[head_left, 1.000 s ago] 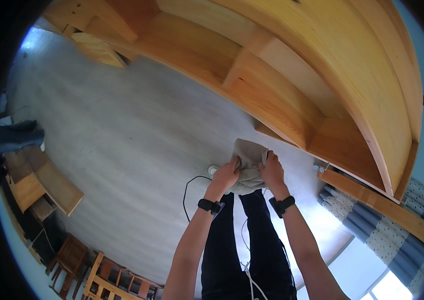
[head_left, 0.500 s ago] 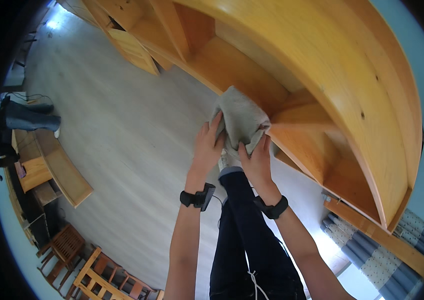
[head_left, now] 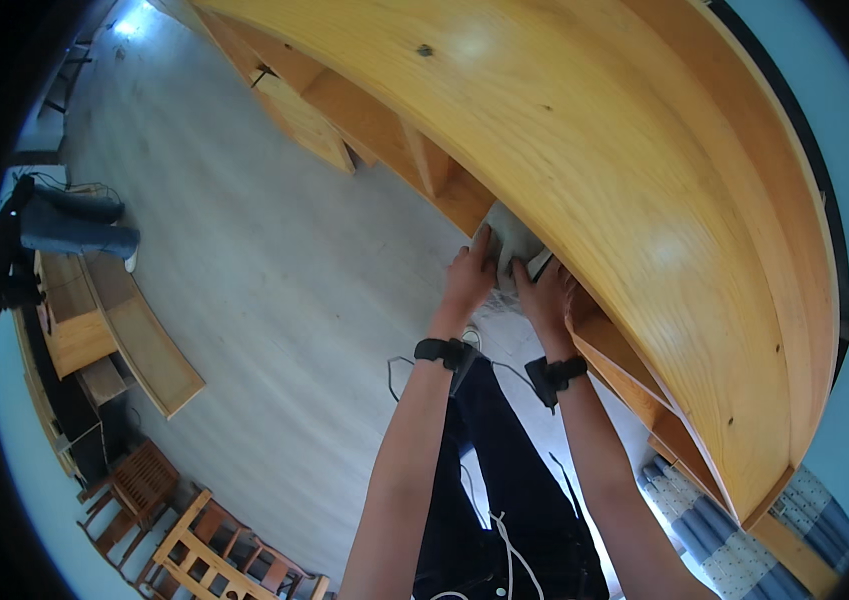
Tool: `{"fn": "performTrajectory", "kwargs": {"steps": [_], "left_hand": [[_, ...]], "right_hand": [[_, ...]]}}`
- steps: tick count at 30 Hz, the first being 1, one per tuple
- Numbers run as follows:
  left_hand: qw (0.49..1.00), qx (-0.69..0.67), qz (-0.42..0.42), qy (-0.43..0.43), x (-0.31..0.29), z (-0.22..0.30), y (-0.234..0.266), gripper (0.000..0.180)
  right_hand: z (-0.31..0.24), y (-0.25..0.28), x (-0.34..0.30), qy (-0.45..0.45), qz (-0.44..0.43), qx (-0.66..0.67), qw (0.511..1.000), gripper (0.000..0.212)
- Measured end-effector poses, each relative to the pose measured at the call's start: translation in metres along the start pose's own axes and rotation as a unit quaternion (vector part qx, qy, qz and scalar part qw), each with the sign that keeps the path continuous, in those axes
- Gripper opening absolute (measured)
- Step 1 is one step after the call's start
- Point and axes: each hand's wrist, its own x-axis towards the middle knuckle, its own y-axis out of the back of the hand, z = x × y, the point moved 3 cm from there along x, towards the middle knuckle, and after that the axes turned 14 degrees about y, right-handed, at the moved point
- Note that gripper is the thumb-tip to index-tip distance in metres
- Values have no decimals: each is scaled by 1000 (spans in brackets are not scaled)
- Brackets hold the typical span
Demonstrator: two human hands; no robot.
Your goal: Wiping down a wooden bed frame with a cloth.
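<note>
My left hand and right hand touch the cloth; whether fingers clamp it, I can't tell. Drifting right, I could scrape knuckles on the shelf beside them.

The left hand and right hand are bare, and so are both forearms, right down to the lower edge of the view. Each wrist wears a black band, the left wristband carrying a dark, boxy module and the right wristband a similar dark block. A thin dark cable loops beside the left wrist; where it ends cannot be told. The trousers are very dark, navy or nearly black, with a long white drawstring hanging at the front. Below them peeks a pale shoe.
</note>
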Motion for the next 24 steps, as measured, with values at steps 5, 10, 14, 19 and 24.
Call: {"fn": "performTrajectory", "kwargs": {"steps": [5,10,14,19,24], "left_hand": [[988,-152,-23,-12,-10,3,11,55],[981,-187,-42,4,-10,13,37,54],[984,-161,-59,44,-12,9,43,53],[971,-217,-75,71,-13,-10,67,50],[971,-205,-108,61,-19,-35,80,47]], "right_hand": [[2,-4,23,45,-42,8,998,92],[-11,-2,42,46,-35,-76,995,92],[-14,-11,40,13,-31,-9,999,89],[-29,-36,43,-14,-88,-130,988,87],[-36,-57,24,39,-45,-317,946,80]]}}
